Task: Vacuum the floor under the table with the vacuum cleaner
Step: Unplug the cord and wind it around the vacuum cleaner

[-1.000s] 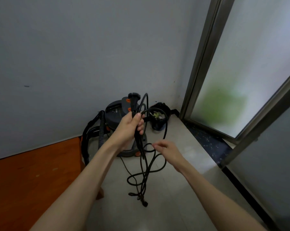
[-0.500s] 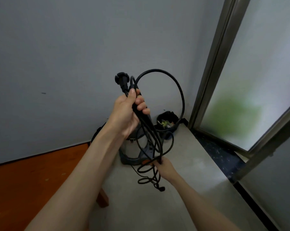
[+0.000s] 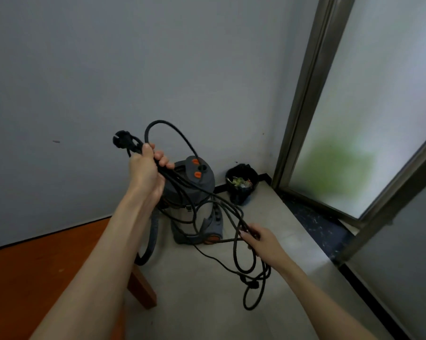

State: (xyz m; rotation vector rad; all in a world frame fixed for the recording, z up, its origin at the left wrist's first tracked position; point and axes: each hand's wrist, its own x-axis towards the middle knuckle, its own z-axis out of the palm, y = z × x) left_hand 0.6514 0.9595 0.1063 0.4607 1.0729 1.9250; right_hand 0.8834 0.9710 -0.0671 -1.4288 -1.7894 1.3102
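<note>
A grey canister vacuum cleaner (image 3: 197,192) with orange buttons stands on the tiled floor by the wall. Its ribbed black hose (image 3: 151,239) curls down on its left. My left hand (image 3: 147,168) grips a bundle of the black power cord (image 3: 207,192) just below the plug (image 3: 121,138), raised in front of the vacuum. My right hand (image 3: 258,238) holds several strands of the same cord lower down, to the right of the vacuum. Loose loops hang from it toward the floor (image 3: 252,285).
An orange-brown wooden table (image 3: 35,266) fills the lower left, one leg (image 3: 143,288) near the hose. A black bin (image 3: 241,184) with rubbish sits in the corner. A frosted glass door with a metal frame (image 3: 302,94) and a dark threshold runs along the right.
My left hand has moved down and left with the plug end. My right hand has moved right, pulling the cord strands apart, so the loops spread wider. The view has tilted down.
</note>
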